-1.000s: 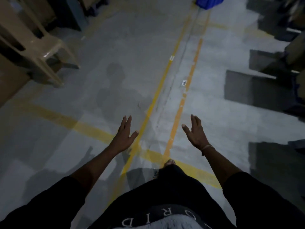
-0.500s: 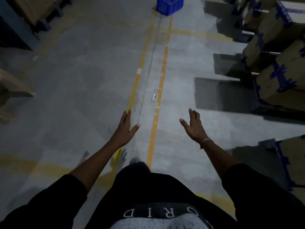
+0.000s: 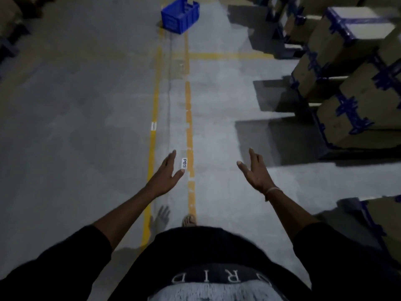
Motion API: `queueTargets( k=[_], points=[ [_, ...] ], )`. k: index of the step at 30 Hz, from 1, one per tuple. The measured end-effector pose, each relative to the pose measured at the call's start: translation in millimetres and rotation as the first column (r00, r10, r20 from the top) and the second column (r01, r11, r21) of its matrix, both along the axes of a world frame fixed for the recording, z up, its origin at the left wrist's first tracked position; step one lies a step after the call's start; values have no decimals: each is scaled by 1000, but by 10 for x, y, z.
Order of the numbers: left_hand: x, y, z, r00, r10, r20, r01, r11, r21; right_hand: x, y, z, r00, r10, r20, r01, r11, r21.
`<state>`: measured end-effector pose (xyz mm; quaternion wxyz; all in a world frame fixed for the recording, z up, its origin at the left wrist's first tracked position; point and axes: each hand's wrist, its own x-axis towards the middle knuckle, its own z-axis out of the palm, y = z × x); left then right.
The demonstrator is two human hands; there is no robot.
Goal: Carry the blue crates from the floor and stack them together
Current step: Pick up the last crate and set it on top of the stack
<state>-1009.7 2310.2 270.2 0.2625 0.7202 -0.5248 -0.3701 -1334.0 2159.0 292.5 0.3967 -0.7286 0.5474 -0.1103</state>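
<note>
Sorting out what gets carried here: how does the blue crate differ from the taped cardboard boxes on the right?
The blue crate is bright blue plastic with an open top; the cardboard boxes are brown, closed, and bound with blue tape. The crate sits alone, straddling the yellow floor lines far ahead; the boxes are stacked in a row along the right side. Both lie beyond the open left hand and right hand.
</note>
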Motion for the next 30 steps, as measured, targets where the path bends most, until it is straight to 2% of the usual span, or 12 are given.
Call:
queueTargets(
  k=[4,9,16,21,30],
  points=[
    [365,-949,16,991,-114,63,111,992,51,226,-708,-16,997,-77,12,76,997,19],
    [791,-2146,-115,979,-168,114,162,985,63,493,-1846,-161,991,-134,-14,134,989,61],
    [1197,-3909,-256,988,-89,124,80,994,75,920,-3833,-368,993,-111,-45,115,989,92],
    [1380,-5150,-35,989,-78,128,66,993,94,1262,-5177,-201,994,-22,-107,33,994,101],
    [1862,-6948,76,993,63,95,-71,994,81,2014,-7207,-23,978,82,-192,-71,995,64]
  ],
)
